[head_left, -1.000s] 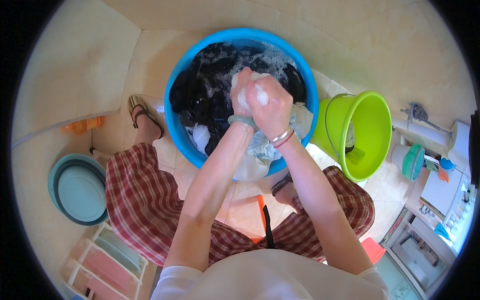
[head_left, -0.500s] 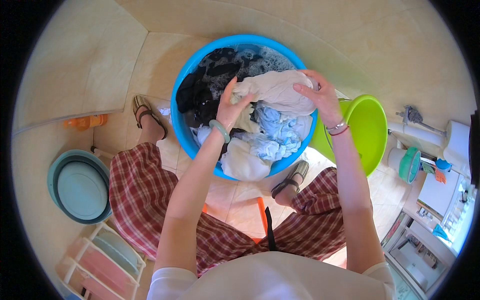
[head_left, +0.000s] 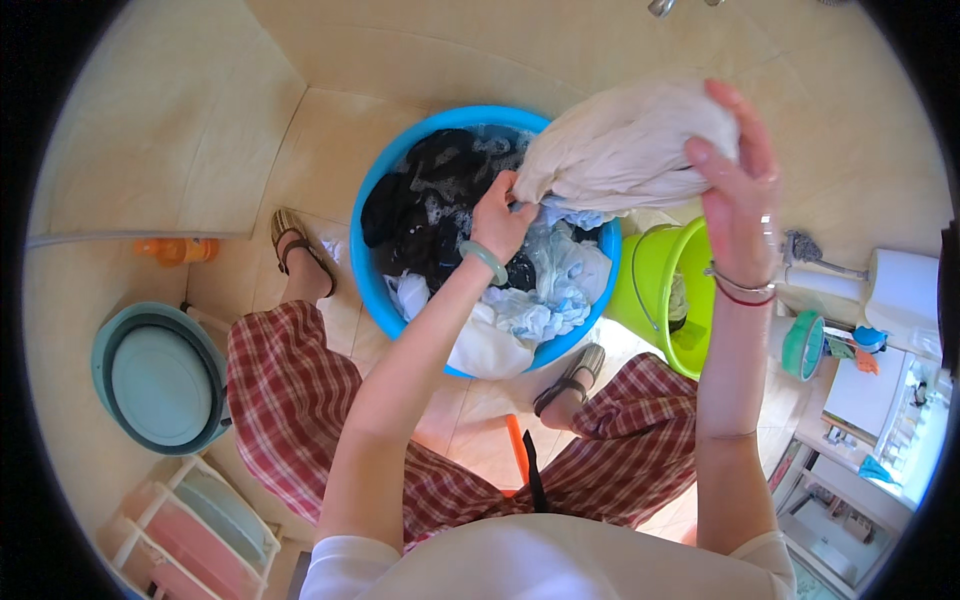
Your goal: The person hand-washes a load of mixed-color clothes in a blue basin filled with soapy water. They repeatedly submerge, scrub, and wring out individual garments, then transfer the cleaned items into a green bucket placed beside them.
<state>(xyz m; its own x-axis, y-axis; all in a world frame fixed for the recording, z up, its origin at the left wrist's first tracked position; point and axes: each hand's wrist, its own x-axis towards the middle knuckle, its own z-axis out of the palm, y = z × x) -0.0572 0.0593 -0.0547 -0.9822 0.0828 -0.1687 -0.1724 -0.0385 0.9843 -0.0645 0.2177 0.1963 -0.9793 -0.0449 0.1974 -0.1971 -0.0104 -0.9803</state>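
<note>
A wet, off-white cloth garment (head_left: 625,150) is stretched between my hands above the right rim of a blue basin (head_left: 364,262). My left hand (head_left: 500,220), with a pale green bangle at its wrist, pinches the garment's near-left end. Wrapped round the other end is my right hand (head_left: 738,175), raised higher, its fingers slightly blurred. Dark clothes (head_left: 425,195) lie in sudsy water in the basin's left part. Light blue clothes (head_left: 555,290) and a white cloth (head_left: 490,345) are heaped nearer me.
A lime-green bucket (head_left: 625,290) stands right of the basin, with some cloth inside. At left are a folded grey-green basin (head_left: 160,385), an orange bottle (head_left: 175,248) and a white rack (head_left: 150,530). A sink counter (head_left: 870,400) is at far right.
Both hands have lifted the off-white garment out of the basin, up and to the right. It now hangs as a longer, gathered bundle, my right hand having moved farthest.
</note>
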